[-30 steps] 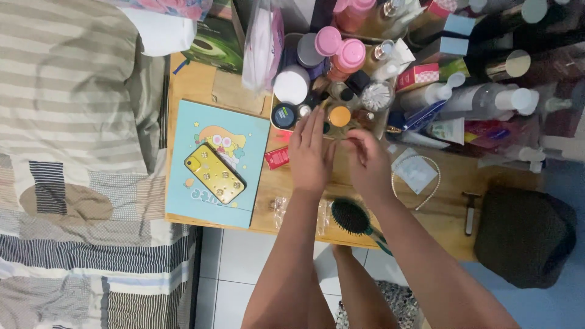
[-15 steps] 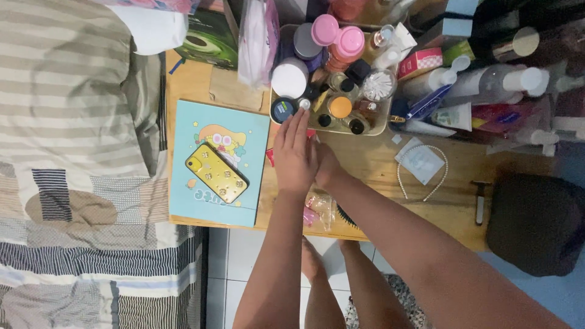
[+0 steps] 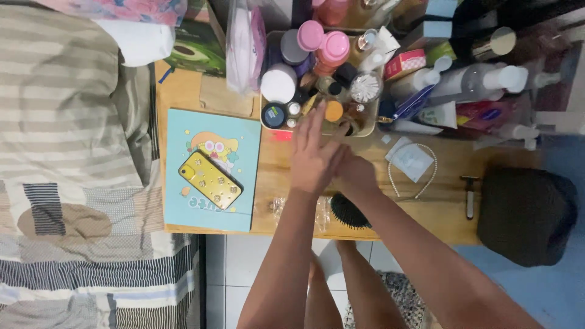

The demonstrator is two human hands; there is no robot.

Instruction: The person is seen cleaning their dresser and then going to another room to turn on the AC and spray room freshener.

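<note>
- Left hand (image 3: 314, 159) lies flat, fingers spread, holding nothing, pressed against the right hand (image 3: 355, 172) over the wooden table (image 3: 277, 176).
- Right hand's grip: cannot tell.
- Fingertips reach the tray of bottles (image 3: 373, 122).
- Hairbrush (image 3: 348, 212) just below; yellow phone (image 3: 209, 180) to the left.

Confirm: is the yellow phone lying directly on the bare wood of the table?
No: the yellow phone lies on the light blue cartoon-printed book, which itself rests on the wooden table.

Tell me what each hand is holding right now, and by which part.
Nothing, as far as shows. The left hand lies flat over the right hand, palms pressed together above the wooden table, in front of the tray of bottles. No object shows between them.
</note>
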